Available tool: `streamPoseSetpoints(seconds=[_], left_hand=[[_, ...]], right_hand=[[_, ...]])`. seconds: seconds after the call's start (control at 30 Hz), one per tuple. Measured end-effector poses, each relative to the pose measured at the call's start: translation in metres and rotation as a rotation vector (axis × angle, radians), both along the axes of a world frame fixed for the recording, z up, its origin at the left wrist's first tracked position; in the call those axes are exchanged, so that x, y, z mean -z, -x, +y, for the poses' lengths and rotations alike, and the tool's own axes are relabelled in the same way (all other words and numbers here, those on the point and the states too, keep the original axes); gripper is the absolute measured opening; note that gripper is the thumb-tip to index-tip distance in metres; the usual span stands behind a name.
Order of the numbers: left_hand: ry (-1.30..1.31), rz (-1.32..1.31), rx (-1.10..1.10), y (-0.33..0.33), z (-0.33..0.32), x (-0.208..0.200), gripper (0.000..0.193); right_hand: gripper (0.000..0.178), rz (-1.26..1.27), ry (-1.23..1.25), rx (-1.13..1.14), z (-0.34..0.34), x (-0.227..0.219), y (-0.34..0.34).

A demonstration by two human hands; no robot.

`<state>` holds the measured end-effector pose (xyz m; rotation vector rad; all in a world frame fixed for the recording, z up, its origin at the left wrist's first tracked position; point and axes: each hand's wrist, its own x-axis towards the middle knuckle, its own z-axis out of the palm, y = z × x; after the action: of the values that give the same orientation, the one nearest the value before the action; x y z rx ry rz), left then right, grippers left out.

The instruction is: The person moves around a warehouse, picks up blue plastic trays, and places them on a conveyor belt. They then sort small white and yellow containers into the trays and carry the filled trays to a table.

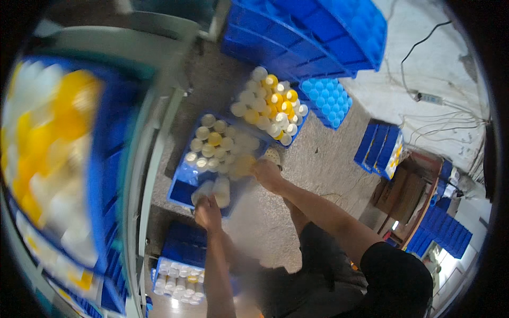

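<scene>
Below me a blue crate [184, 186] holds upright white cylinders [208, 150] and a few yellow-topped ones, packed toward its far side. My left hand [208, 214] is closed on a white cylinder [203, 191] over the crate's near part; a second white cylinder [221, 192] lies right beside it. My right hand [268, 176] is closed at the crate's right side, against a pale yellow cylinder [243, 166] that is blurred. Its fingertips are partly hidden. A hazy smear covers the crate's right part.
Another full crate of white and yellow cylinders [271, 106] adjoins beyond. Behind it stand a light-blue cupped tray [326, 100] and tall stacked blue crates [297, 42]. A rack [159, 138] with loaded crates borders the left. Blue crates [379, 148] stand at right near wall cables.
</scene>
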<state>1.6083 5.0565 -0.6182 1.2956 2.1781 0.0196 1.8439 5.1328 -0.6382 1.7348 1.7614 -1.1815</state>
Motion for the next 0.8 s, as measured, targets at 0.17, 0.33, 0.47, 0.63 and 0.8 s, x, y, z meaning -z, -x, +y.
streamPoseSetpoints(seconds=[0.17, 0.33, 0.47, 0.63, 0.8], left_hand=[[-0.182, 0.133, 0.247, -0.049, 0.102, 0.177, 0.028], [-0.377, 0.152, 0.425, -0.055, 0.154, 0.248, 0.023], [-0.295, 0.156, 0.454, -0.053, 0.164, 0.256, 0.023], [-0.265, 0.142, 0.469, -0.056, 0.168, 0.238, 0.022], [-0.440, 0.040, 0.298, -0.057, 0.136, 0.183, 0.025]], right_hand=[[0.022, 0.144, -0.559, 0.312, -0.008, 0.163, -0.032], [0.026, 0.237, -0.671, 0.321, 0.003, 0.226, -0.023], [0.023, 0.158, -0.383, 0.389, 0.011, 0.224, -0.015], [0.022, -0.005, -0.479, 0.252, 0.018, 0.230, 0.008], [0.024, -0.057, -0.252, 0.380, 0.021, 0.250, 0.019]])
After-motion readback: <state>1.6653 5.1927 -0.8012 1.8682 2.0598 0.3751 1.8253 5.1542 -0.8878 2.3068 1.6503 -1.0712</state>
